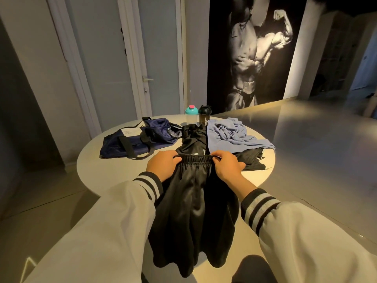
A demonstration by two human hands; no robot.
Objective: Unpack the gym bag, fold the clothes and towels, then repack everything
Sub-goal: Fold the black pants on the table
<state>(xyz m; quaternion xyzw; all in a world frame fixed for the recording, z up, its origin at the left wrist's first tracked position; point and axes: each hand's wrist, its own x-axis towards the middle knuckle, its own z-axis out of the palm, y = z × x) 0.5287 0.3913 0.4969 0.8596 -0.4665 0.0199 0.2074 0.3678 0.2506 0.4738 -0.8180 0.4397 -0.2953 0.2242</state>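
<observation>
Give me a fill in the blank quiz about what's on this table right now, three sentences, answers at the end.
1. The left hand and the right hand grip the black shorts by the elastic ____.
2. From the wearer's view, the navy gym bag lies on the round table to the ____ of the shorts.
3. Beside the black bottle stands a teal-lidded bottle with a ____ cap.

Answers: waistband; left; pink

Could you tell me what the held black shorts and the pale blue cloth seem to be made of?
The black elastic-waisted shorts look like smooth synthetic, probably polyester: satiny sheen, fluid folds. The crumpled pale blue cloth looks matte and soft, perhaps cotton or microfibre; its weave is too small to tell.
</observation>
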